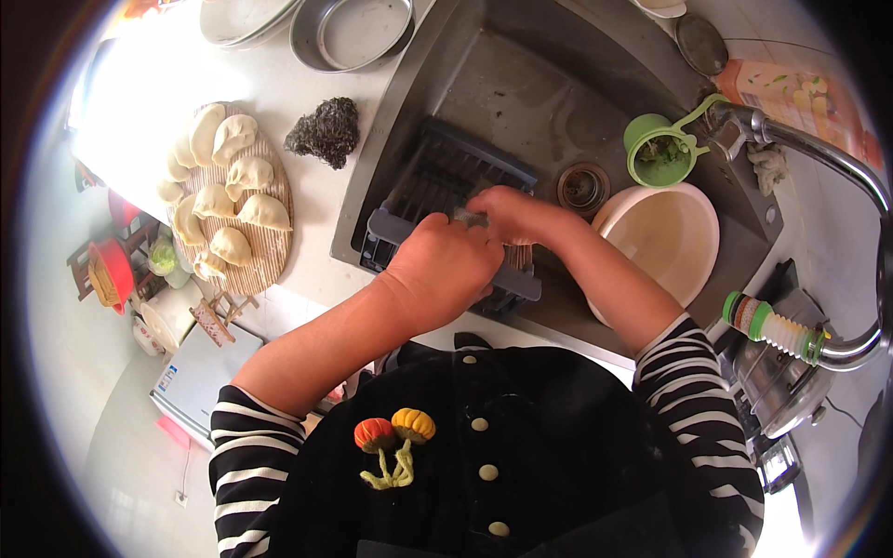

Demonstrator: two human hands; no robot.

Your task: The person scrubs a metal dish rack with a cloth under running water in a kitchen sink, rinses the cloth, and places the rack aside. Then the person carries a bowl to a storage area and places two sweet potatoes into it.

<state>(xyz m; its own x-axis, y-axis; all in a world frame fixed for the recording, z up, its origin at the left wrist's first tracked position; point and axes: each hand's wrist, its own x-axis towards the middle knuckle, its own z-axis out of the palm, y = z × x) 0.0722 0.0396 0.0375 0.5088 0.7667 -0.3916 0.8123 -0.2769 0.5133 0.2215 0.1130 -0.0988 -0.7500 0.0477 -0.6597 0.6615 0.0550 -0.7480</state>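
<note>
My left hand [446,268] and my right hand [513,216] meet over a dark slatted drain basket [398,227] in the grey sink [460,77]. Between my fingers shows a small greyish piece [471,217], too covered to name; which hand grips it is unclear. Under my hands, a brown ribbed thing [518,257] is partly hidden in the basket. A cream plastic basin [663,237] stands in the sink beside my right forearm. A green strainer cup [659,150] with green scraps inside hangs near the tap.
On the counter at left, a round reed board [279,240] bears several dumplings [234,246]. Near it lie a dark mesh scouring pad [326,132] and a round metal pan [351,35]. The chrome tap [823,143] arches at right; the sink drain [584,188] lies beyond my right hand.
</note>
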